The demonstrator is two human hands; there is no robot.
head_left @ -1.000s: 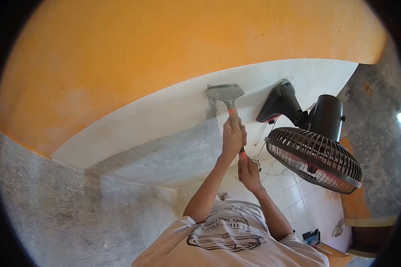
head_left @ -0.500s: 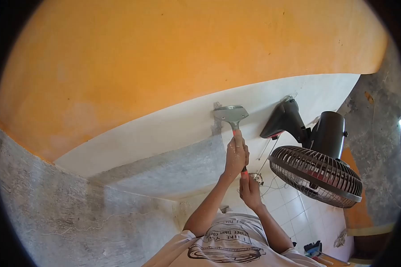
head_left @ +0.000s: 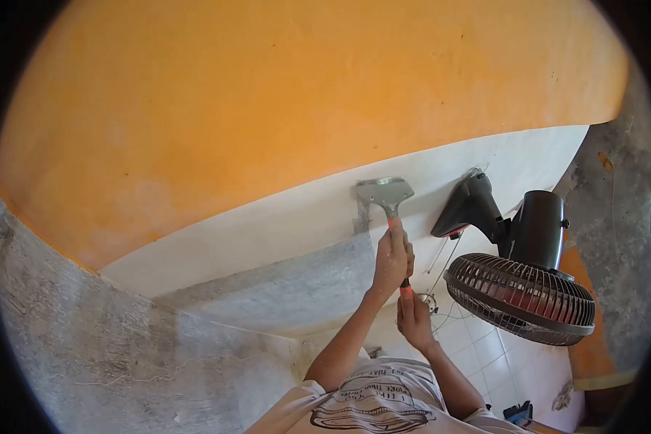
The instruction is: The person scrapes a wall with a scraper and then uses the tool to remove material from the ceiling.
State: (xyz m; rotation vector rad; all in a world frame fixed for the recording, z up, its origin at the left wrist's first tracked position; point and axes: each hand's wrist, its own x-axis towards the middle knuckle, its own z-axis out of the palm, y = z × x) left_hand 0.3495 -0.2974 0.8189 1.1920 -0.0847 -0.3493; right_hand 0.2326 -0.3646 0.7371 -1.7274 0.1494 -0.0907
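A wide metal scraper [head_left: 387,192] with a red and black handle stands with its blade up against the white band of wall [head_left: 282,246]. Its blade lies beside the top of a narrow grey scraped strip [head_left: 361,218]. My left hand [head_left: 393,259] is wrapped round the upper part of the handle, just below the metal neck. Lower down, my right hand [head_left: 415,318] is closed on the handle's red end. Pale specks dot my left hand and forearm.
A black wall fan [head_left: 521,296] hangs close on the right, its mount [head_left: 470,202] fixed to the white band. Orange wall [head_left: 304,87] spans the top. Bare grey wall [head_left: 108,340] lies at left. Cords hang near the fan; white tiles [head_left: 492,362] are below.
The wall, fan and both hands sit slightly lower and further right in view. The scraper blade has shifted right relative to the grey strip, with both hands still holding the handle.
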